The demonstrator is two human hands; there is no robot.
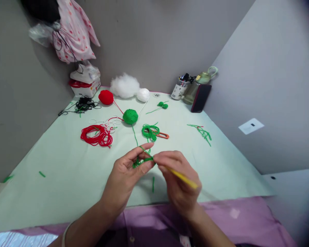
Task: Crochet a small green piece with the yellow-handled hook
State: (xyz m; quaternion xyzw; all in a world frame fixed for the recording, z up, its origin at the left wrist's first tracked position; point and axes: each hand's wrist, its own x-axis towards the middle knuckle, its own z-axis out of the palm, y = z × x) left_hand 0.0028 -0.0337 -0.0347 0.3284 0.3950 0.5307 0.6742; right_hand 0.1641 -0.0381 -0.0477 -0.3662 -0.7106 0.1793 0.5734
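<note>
Low over the front of the table, my left hand (128, 168) pinches a small piece of green crochet work (139, 162) between thumb and fingers. Green yarn runs over its raised index finger and back to a green yarn ball (130, 117). My right hand (180, 173) grips a crochet hook with a yellow handle (184, 178), held like a pen. The hook's tip meets the work at my left fingertips, where fingers hide it. Just beyond the hands lies a loose coil of green yarn (150, 131), partly over orange-handled scissors (164, 135).
Red yarn coils (96, 135) and a tangle of black cord (84, 104) lie on the left. A red ball (106, 97), white stuffing (125, 85) and a white ball (143, 95) sit at the back. A pen holder (179, 88), bottle (192, 92) and phone (201, 98) stand back right.
</note>
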